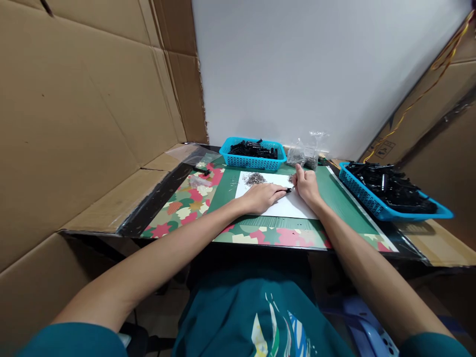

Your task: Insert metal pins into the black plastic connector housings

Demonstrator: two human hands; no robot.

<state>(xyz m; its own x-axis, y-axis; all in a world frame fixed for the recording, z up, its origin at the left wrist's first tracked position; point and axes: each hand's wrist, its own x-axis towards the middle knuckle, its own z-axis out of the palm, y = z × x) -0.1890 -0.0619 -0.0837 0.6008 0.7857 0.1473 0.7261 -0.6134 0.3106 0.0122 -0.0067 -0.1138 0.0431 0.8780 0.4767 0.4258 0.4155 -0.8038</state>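
Note:
Over a white sheet [275, 207], my left hand [260, 197] lies palm down, its fingers closed on a small black plastic part [288, 190] that pokes out past the fingertips. My right hand [306, 184] is curled into a fist, thumb uppermost, around a thin tool [294, 186]. Only a short dark length of that tool shows, its tip close to the black part; the fist hides the rest. Beyond my left hand sits a pile of small metal screws [256, 178]. A smaller pile [291, 178] is partly covered by my right hand.
A blue basket [253, 162] of black plastic parts stands at the back, another blue basket [366, 198] at the right. Clear bags [307, 157] of small pieces are by the wall. Cardboard [92, 99] encloses the left side. One black piece [201, 171] lies at the left.

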